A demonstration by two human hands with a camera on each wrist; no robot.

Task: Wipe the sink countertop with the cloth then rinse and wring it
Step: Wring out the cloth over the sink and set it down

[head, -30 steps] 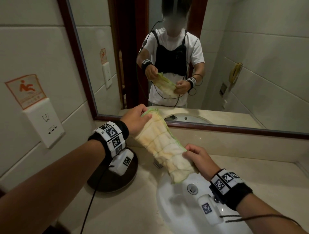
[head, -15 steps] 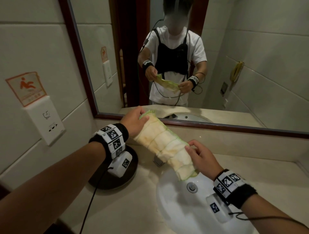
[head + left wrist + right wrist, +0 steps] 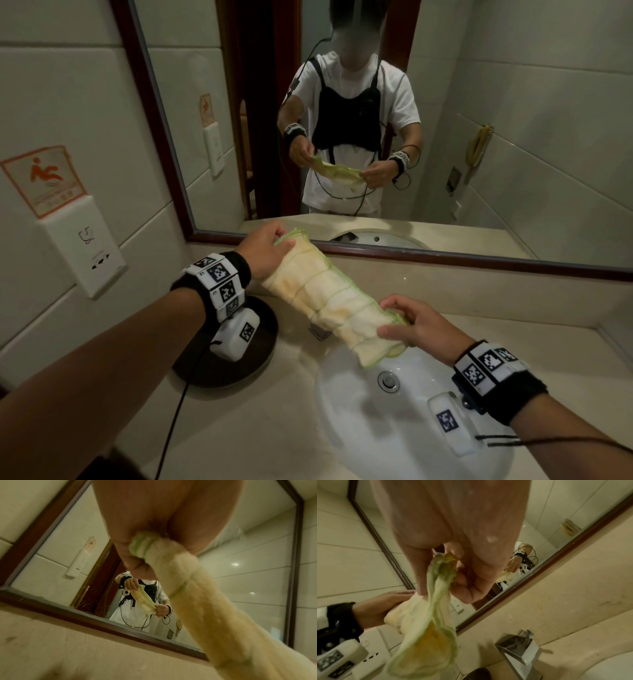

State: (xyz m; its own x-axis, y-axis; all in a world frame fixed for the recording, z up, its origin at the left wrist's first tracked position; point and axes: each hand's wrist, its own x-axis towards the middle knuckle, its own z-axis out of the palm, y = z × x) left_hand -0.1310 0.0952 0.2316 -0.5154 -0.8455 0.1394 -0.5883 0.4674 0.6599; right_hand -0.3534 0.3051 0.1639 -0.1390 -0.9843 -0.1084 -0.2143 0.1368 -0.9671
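A pale yellow cloth [image 3: 329, 298] with green edging is bunched into a long roll and held in the air above the faucet and the back rim of the white sink [image 3: 346, 411]. My left hand [image 3: 265, 251] grips its far upper end near the mirror; the cloth end [image 3: 142, 547] shows in the fist. My right hand [image 3: 412, 323] pinches the near lower end, where the folded green edge [image 3: 443, 568] sits between thumb and fingers. The cloth [image 3: 423, 635] sags between both hands. The beige countertop [image 3: 260, 428] lies below.
A chrome faucet [image 3: 518, 649] stands behind the basin, mostly hidden by the cloth in the head view. A dark round dish [image 3: 253, 356] sits on the counter at the left. The framed mirror [image 3: 479, 137] backs the counter; a wall socket [image 3: 87, 246] is on the left wall.
The right hand has shifted its hold on the lower end and drawn it rightward. The cloth now lies flatter and more stretched between the hands. The left hand keeps its grip.
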